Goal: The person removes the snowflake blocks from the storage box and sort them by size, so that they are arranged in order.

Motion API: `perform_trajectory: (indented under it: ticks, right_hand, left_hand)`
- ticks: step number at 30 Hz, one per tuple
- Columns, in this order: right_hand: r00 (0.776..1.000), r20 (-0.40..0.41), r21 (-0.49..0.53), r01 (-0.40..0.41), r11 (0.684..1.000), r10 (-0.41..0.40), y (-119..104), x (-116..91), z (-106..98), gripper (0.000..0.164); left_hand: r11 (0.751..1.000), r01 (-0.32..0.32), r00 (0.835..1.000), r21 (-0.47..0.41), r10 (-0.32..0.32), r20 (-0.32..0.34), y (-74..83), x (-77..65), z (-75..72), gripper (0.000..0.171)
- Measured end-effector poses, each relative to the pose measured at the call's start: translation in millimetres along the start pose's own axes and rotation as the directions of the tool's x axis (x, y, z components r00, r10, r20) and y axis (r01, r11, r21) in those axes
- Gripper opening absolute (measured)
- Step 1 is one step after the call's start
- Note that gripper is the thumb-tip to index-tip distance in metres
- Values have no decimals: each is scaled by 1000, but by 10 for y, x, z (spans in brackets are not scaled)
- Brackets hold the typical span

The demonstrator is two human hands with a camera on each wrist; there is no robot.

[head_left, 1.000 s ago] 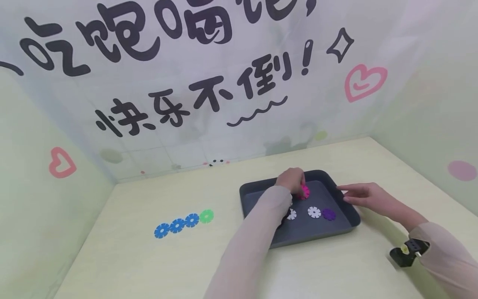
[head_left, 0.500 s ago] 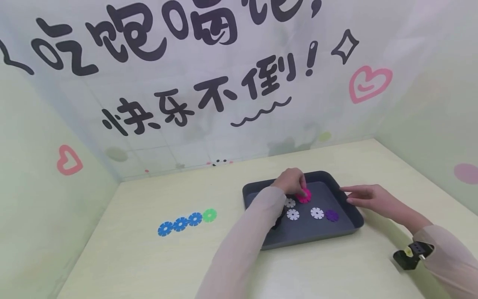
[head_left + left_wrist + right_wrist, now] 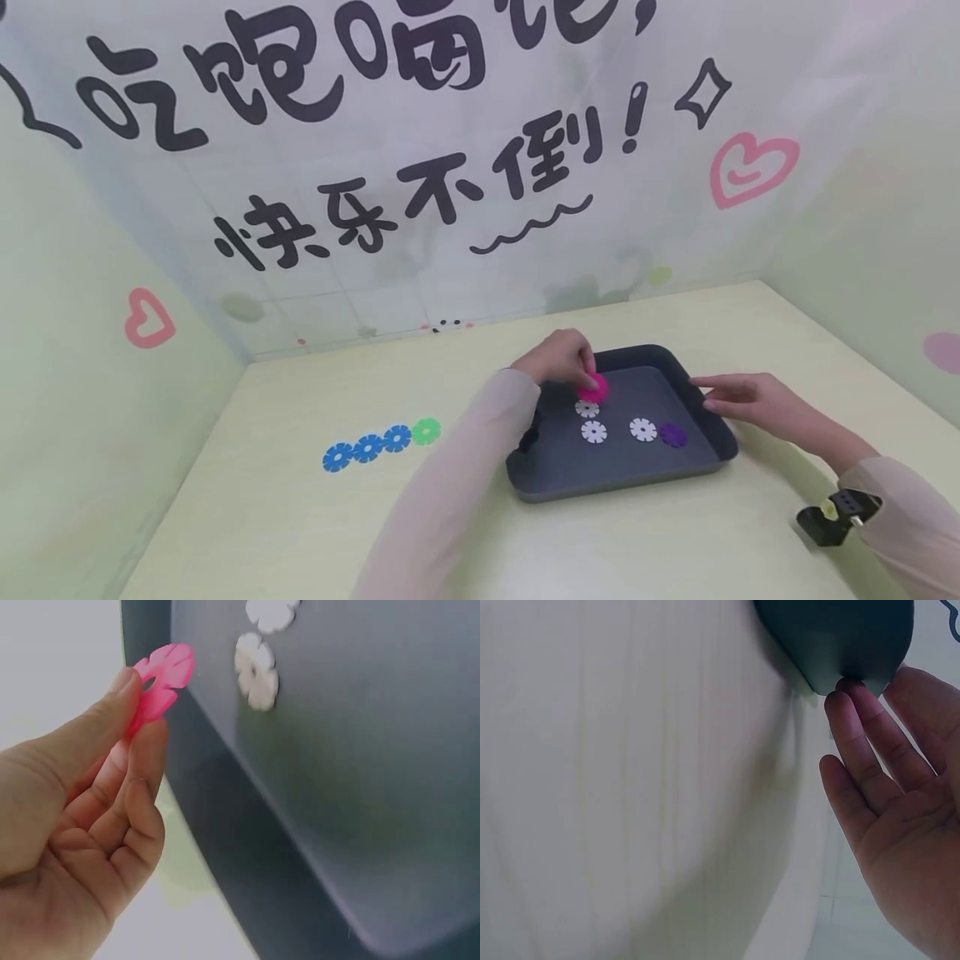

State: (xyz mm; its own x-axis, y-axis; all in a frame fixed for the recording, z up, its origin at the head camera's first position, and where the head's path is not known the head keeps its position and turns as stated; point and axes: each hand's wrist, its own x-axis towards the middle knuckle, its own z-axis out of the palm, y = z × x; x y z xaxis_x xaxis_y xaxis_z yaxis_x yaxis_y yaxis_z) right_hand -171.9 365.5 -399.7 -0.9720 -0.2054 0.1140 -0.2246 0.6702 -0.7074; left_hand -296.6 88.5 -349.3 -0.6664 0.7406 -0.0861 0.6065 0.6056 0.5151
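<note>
My left hand [image 3: 562,358] pinches a pink notched plastic disc [image 3: 593,389] between thumb and fingers, over the dark grey tray [image 3: 600,479]. In the left wrist view the pink disc [image 3: 166,679] is tilted, raised above the tray floor. Beneath it lies a white disc [image 3: 587,409], with another white disc [image 3: 594,432] just in front. Farther right in the tray are a third white disc [image 3: 642,430] and a purple disc [image 3: 672,435], side by side. My right hand [image 3: 757,398] touches the tray's right wall with extended fingers; the right wrist view shows its fingertips [image 3: 840,701] at the tray's outer side.
On the pale table [image 3: 300,533], left of the tray, a row of blue discs [image 3: 367,448] ends in a green disc [image 3: 426,431]. A printed backdrop [image 3: 360,275] rises behind the table, with side walls left and right. A black wrist device [image 3: 836,517] sits at my right sleeve.
My left hand has lifted the pink disc and drawn it leftward, uncovering the white discs beside it. The right hand stays at the tray's right wall. The head view has shifted slightly.
</note>
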Motion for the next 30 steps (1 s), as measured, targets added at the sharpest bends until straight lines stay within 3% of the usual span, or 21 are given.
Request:
perform_trajectory:
  ticks: [10, 20, 30]
  right_hand:
    - [999, 29, 11, -28, 1000, 27, -22, -13, -23, 44]
    - [1000, 22, 7, -12, 1000, 11, -11, -6, -25, 43]
    - [999, 25, 4, -29, 1000, 29, -8, -5, -24, 44]
  left_hand:
    - [995, 37, 999, -95, -37, -1, -277, -392, -357, 14]
    - [996, 25, 999, -87, -29, -37, -634, -910, -603, 12]
    - [979, 153, 980, -132, -168, -109, -1052, -1459, -750, 13]
